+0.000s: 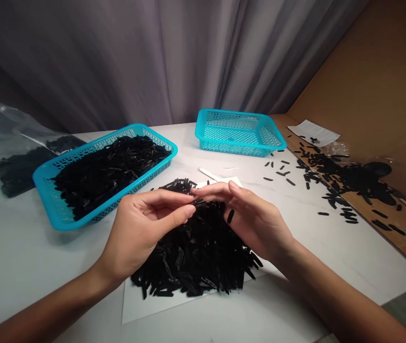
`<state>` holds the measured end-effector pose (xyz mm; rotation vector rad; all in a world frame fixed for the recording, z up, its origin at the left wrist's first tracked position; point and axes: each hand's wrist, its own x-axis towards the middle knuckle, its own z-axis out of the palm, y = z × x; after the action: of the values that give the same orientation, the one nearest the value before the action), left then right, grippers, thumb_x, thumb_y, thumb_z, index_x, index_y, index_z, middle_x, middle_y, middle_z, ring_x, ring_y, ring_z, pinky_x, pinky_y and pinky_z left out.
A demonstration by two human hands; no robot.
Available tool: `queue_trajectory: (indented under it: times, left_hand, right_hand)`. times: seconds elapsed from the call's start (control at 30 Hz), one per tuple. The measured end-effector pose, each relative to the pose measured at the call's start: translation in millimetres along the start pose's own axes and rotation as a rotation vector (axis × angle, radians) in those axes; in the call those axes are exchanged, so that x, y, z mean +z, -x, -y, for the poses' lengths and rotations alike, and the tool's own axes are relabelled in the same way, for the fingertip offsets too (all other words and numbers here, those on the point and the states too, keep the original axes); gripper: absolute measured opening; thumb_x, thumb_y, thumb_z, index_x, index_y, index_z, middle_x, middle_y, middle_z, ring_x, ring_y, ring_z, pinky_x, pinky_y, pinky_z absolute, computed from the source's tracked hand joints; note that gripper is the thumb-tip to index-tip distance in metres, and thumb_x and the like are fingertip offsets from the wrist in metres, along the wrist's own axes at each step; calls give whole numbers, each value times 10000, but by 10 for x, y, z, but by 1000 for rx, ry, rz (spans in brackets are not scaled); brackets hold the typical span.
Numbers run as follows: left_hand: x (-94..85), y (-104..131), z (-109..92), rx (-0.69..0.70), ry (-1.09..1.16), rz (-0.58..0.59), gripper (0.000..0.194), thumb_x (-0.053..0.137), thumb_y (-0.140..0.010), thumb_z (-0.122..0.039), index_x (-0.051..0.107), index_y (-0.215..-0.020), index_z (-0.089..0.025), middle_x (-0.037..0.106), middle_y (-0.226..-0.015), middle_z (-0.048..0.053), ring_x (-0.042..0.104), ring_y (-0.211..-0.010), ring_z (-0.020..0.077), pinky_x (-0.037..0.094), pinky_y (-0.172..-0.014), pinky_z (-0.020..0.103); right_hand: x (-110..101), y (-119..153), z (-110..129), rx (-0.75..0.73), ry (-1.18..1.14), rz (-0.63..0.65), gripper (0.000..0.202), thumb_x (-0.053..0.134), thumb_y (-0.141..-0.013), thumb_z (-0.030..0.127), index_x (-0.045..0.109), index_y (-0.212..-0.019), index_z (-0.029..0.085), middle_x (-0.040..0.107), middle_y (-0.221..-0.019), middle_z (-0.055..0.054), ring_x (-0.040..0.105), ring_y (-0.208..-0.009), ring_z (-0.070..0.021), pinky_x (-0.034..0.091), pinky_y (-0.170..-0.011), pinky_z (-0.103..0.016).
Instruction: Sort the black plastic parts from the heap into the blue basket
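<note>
A large heap of small, flat black pieces [196,257] lies on a white sheet [135,307] in front of me. Above its far part, my left hand [149,216] pinches a few black pieces between thumb and fingertips. My right hand [256,214] is beside it, fingers bent and pointing left, its fingertips near those of the left. One black piece [230,216] shows against the right palm or falls past it; which one I cannot tell. Whether the right fingers grip anything is hidden.
A blue basket [55,209] full of black pieces stands left; another blue basket [242,136] stands behind. A white stick [210,174] lies beyond the heap. Loose black pieces [363,178] and a paper [313,132] lie right. A clear bag [17,143] is far left.
</note>
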<state>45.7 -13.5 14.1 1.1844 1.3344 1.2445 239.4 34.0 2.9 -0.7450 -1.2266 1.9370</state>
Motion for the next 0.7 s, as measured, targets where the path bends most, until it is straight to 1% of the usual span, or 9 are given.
queue_trajectory:
  times: [0.1, 0.23, 0.27, 0.33, 0.4, 0.47, 0.53, 0.6, 0.7]
  left_hand:
    - [4, 19, -8, 22, -28, -4, 136, 846, -724, -207, 812, -838, -273, 778, -764, -33, 713, -653, 75, 577, -652, 84]
    - [-2, 28, -43, 45, -86, -19, 129, 841, -726, -236, 813, -846, -273, 785, -777, -26, 729, -666, 102, 600, -658, 119]
    - [-17, 16, -63, 60, -117, -36, 128, 842, -723, -244, 813, -845, -272, 785, -778, -25, 733, -670, 110, 608, -665, 133]
    - [-80, -39, -111, 110, -208, -117, 138, 846, -712, -253, 812, -845, -267, 787, -785, -20, 741, -696, 131, 624, -700, 170]
    - [-194, -135, -149, 177, -310, -251, 156, 848, -703, -255, 810, -855, -258, 789, -810, -14, 748, -745, 154, 636, -759, 214]
    - [-352, -260, -160, 222, -361, -364, 190, 839, -708, -272, 807, -894, -253, 792, -849, -8, 751, -787, 174, 639, -799, 253]
    - [-531, -390, -143, 241, -421, -417, 211, 826, -715, -289, 803, -919, -245, 793, -859, -1, 752, -804, 188, 639, -818, 281]
    - [-703, -502, -110, 255, -517, -452, 194, 817, -707, -273, 804, -897, -236, 795, -883, 5, 754, -851, 201, 629, -855, 293]
    - [-897, -613, -64, 201, -588, -452, 172, 802, -695, -259, 804, -863, -226, 796, -888, 15, 753, -876, 216, 625, -838, 293]
  right_hand:
    - [-3, 0, 1, -1, -41, 55, 431, 406, -1006, 465, 771, -1060, 243, 735, -1144, -66, 628, -1145, -248, 415, -1055, -445]
    - [-3, 6, 7, -14, -41, 87, 500, 331, -1022, 478, 754, -1117, 230, 713, -1221, -76, 596, -1218, -257, 370, -1106, -454]
    - [-4, 8, 11, -15, -38, 101, 512, 313, -1025, 480, 746, -1139, 231, 710, -1235, -75, 592, -1231, -260, 358, -1117, -462]
    - [-10, 9, 17, -31, -24, 135, 532, 280, -1034, 476, 732, -1173, 232, 715, -1234, -76, 587, -1251, -264, 323, -1143, -484]
    - [-20, 4, 21, -57, 2, 154, 542, 263, -1039, 472, 730, -1177, 235, 728, -1209, -77, 580, -1271, -267, 286, -1167, -504]
    - [-31, -7, 22, -83, 35, 137, 528, 277, -1039, 471, 740, -1151, 244, 735, -1191, -72, 575, -1283, -263, 272, -1179, -507]
    - [-43, -21, 23, -99, 75, 101, 496, 308, -1036, 469, 747, -1119, 253, 736, -1187, -65, 586, -1270, -254, 299, -1171, -496]
    - [-54, -33, 29, -120, 151, 50, 439, 368, -1024, 456, 752, -1079, 250, 734, -1182, -64, 612, -1229, -248, 352, -1140, -473]
    - [-82, -48, 44, -149, 413, -75, 302, 520, -971, 434, 746, -1021, 239, 737, -1129, -59, 650, -1132, -243, 435, -1053, -429]
